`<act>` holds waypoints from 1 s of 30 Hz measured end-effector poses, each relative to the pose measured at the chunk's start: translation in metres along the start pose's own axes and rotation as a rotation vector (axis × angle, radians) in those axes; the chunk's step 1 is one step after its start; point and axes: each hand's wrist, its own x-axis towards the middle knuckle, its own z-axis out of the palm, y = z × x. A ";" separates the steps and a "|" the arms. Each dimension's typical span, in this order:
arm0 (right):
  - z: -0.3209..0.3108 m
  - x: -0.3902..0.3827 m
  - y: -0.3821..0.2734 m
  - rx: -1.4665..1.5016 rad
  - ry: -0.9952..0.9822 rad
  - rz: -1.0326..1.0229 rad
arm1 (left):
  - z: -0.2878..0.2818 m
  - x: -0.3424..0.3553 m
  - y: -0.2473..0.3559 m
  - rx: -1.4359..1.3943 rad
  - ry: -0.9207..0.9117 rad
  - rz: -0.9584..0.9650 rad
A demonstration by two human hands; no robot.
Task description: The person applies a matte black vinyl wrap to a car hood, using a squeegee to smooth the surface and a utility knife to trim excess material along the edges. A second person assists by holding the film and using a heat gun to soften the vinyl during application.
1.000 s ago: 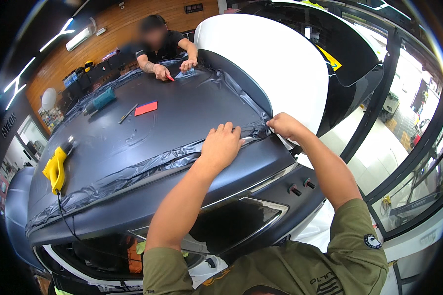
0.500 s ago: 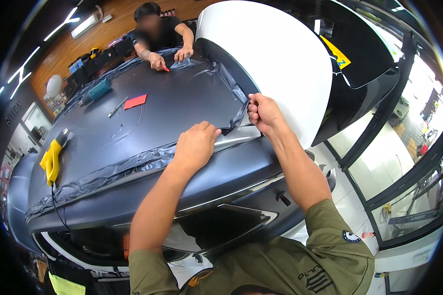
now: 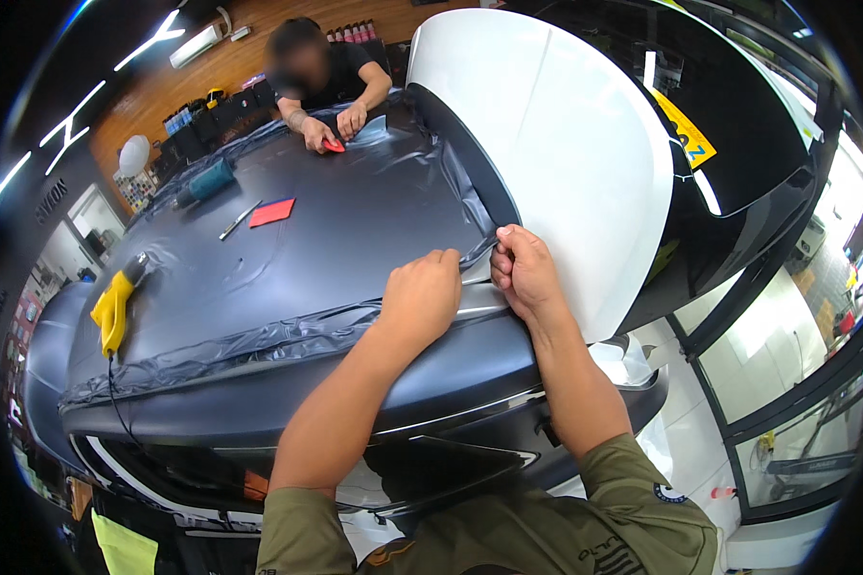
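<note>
Dark satin vinyl film (image 3: 288, 244) covers the car roof, its loose edge bunched into wrinkles along the near side. Near the roof's rear corner, my right hand (image 3: 525, 268) is closed, thumb and forefinger pinching the film's edge. Just left of it, my left hand (image 3: 422, 295) is also closed over the film edge, knuckles up. What its fingers grip is mostly hidden beneath the hand. A bit of pale car body (image 3: 481, 299) shows below the film between my hands.
Across the roof, a person (image 3: 328, 81) works with a red squeegee (image 3: 333, 146). On the film lie a yellow heat gun (image 3: 113, 311) with a cord, a teal heat gun (image 3: 204, 184), a red card (image 3: 272, 212) and a pen-like knife (image 3: 240, 220). A white panel (image 3: 566, 144) rises behind the corner.
My left hand has shifted right along the film edge, nearer my right hand. My right hand has come down toward me. The other person's two hands are closer together. The view has tilted slightly.
</note>
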 end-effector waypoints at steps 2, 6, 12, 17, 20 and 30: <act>-0.004 0.004 0.003 0.020 -0.019 -0.046 | 0.001 -0.001 0.003 -0.009 0.070 0.035; 0.001 0.002 0.002 0.080 -0.047 -0.154 | -0.003 -0.001 0.005 -0.028 0.230 0.099; 0.005 0.002 0.000 0.104 -0.097 -0.194 | -0.008 -0.002 0.007 -0.083 0.361 0.166; -0.006 0.001 0.000 0.076 -0.117 -0.205 | -0.009 -0.003 0.007 -0.138 0.357 0.152; -0.002 -0.010 -0.005 0.119 -0.006 -0.001 | -0.011 0.000 0.001 -0.200 0.391 0.079; 0.050 0.005 -0.012 0.557 0.089 0.362 | -0.010 0.000 -0.002 -0.217 0.473 0.212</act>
